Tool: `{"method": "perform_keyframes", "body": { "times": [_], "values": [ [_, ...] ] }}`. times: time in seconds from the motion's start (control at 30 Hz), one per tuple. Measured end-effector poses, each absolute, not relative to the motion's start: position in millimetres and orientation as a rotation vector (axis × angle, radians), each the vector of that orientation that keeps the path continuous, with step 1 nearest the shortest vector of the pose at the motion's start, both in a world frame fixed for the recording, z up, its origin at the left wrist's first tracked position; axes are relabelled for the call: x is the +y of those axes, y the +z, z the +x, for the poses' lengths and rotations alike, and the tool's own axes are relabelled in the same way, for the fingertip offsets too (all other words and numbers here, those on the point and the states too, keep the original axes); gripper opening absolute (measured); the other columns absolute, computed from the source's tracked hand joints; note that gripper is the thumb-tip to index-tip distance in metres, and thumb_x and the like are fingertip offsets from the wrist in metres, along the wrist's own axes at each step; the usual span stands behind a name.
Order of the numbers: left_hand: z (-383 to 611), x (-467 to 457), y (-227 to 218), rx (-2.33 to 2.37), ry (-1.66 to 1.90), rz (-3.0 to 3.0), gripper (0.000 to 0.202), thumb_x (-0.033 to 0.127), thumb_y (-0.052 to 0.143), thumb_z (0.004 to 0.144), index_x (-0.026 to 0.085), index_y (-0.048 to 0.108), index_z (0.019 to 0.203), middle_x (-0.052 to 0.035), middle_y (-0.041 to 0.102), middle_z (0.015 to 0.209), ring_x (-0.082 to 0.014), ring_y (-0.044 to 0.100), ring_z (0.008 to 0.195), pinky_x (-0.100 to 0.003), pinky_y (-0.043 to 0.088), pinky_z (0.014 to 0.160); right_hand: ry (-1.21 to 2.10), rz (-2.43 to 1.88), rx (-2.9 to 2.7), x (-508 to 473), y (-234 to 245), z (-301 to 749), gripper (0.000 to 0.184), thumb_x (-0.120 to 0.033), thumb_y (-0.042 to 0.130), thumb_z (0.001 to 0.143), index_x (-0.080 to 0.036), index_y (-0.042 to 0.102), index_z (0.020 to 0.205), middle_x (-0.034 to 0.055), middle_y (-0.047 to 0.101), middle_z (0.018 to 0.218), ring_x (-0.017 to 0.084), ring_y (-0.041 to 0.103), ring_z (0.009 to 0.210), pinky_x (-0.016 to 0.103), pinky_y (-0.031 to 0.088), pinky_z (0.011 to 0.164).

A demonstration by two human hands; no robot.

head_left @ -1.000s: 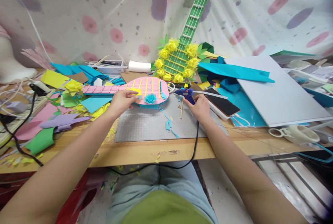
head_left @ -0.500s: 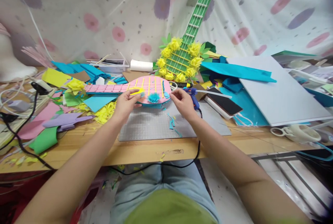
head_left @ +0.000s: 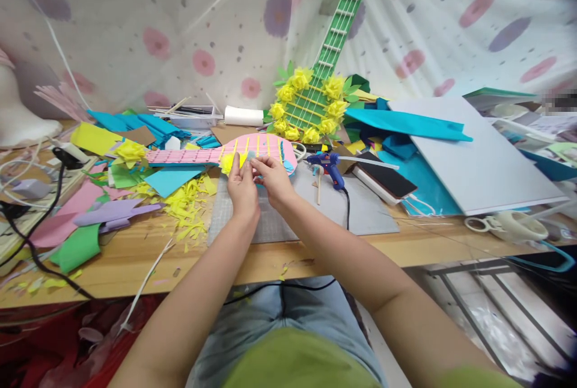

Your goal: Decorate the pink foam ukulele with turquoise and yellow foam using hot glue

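Observation:
A pink paper guitar (head_left: 270, 140) with yellow strips and a blue edge lies on the table, its neck pointing left. In front of its body my left hand (head_left: 243, 186) and my right hand (head_left: 273, 178) meet, fingertips pinched together. A tiny pale blue bit (head_left: 250, 155) shows at the fingertips; what they pinch is too small to name. Just left of the fingers, a yellow paper flower (head_left: 228, 163) sits on the guitar. The right hand covers the spot where a blue flower was on its body. Another yellow flower (head_left: 130, 152) decorates the guitar's head.
A blue glue gun (head_left: 331, 168) and a thin wooden stick (head_left: 319, 186) rest on the grey mat (head_left: 365, 216). Beyond the pink guitar leans a green guitar (head_left: 331, 54) with yellow flowers. Yellow shreds (head_left: 187, 207) lie at left, and a phone (head_left: 385, 174) at right.
My right hand has moved left from the guitar's right end to meet my left hand, which has shifted slightly right. The blue flower is now hidden, and the glue gun is in fuller view.

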State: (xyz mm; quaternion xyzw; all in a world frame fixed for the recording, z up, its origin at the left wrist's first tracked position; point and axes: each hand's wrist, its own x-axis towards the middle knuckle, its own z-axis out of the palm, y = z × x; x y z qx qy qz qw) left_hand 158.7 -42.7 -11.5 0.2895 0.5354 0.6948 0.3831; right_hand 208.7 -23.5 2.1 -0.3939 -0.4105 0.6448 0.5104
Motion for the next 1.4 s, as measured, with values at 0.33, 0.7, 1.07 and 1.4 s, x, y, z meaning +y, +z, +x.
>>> {"method": "perform_keyframes", "body": {
  "times": [0.33,0.7,1.07,1.4],
  "values": [
    [145.1,-42.3,-12.6,1.332,1.839,0.997,0.039,0.016,0.048,0.081,0.021,0.048,0.120,-0.0074,0.061,0.122,-0.0138,0.058,0.109,-0.025,0.050,0.085,1.348,-1.037,-1.100,-8.0,10.5,243.8,0.016,-0.025,0.063,0.072,-0.019,0.048,0.075,-0.0046,0.059,0.071,0.005,0.053,0.058,0.018,0.042,0.053],
    [136.9,-26.6,-23.1,1.609,1.181,2.370,0.030,0.021,0.064,0.069,0.020,0.055,0.098,-0.0115,0.051,0.118,-0.0270,0.044,0.116,-0.043,0.037,0.101,1.264,-1.457,-1.412,4.8,3.2,317.0,0.011,-0.008,0.060,0.069,-0.017,0.054,0.069,-0.0025,0.059,0.058,0.007,0.050,0.050,0.020,0.040,0.047],
    [122.5,0.3,-23.4,1.639,1.075,2.373,0.015,0.019,0.058,0.073,0.022,0.056,0.087,-0.0063,0.059,0.096,-0.0227,0.052,0.097,-0.037,0.042,0.088,1.310,-1.443,-1.564,8.3,-8.6,298.9,0.016,-0.006,0.061,0.067,-0.016,0.057,0.056,-0.0010,0.057,0.050,0.008,0.048,0.044,0.020,0.039,0.042],
    [119.9,4.5,-21.2,1.618,1.072,2.294,0.016,0.018,0.059,0.071,0.021,0.056,0.086,-0.0052,0.061,0.092,-0.0210,0.053,0.092,-0.035,0.043,0.084,1.544,-1.480,-1.370,9.3,-0.6,279.8,0.018,-0.004,0.063,0.064,-0.015,0.056,0.052,0.0020,0.060,0.051,0.007,0.048,0.043,0.020,0.041,0.039]
  ]
}}
